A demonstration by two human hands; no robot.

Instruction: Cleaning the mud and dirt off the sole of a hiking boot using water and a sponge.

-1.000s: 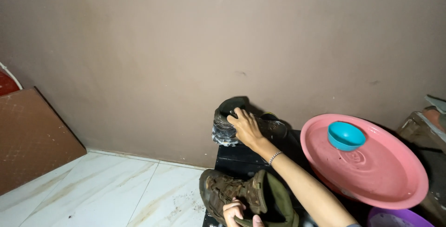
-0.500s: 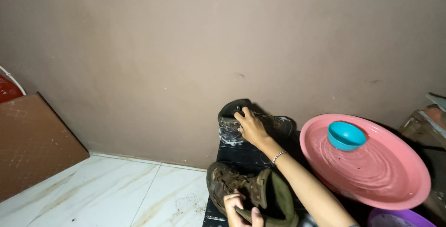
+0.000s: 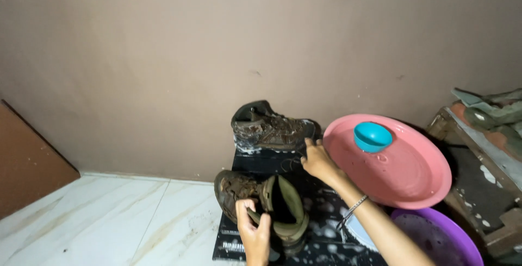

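Head view, looking down on a wet black board point(image 3: 283, 244) set on a pale marble-patterned floor point(image 3: 119, 217) against a brown wall point(image 3: 217, 43). The left hand point(image 3: 254, 233) pinches the olive tongue of a muddy brown lace-up hiking boot point(image 3: 261, 200) lying on the board's near part, thumb and fingers closed on the fabric. The right hand point(image 3: 318, 160), fingers loosely curled, touches the toe end of a second soap-flecked brown boot point(image 3: 269, 127) standing on the board's far edge beside the wall; whether it grips a lace cannot be told. Just right of it sits a shallow pink plastic basin of water point(image 3: 429, 187) with a small blue bowl point(image 3: 372, 136) in it, and a purple tub point(image 3: 435, 241) lies nearer. Probable hazards: the foamy board is likely slippery, so a pull on the tongue could slide the near boot onto the floor; the right forearm, close to the basin rim, could tip it and spill water.
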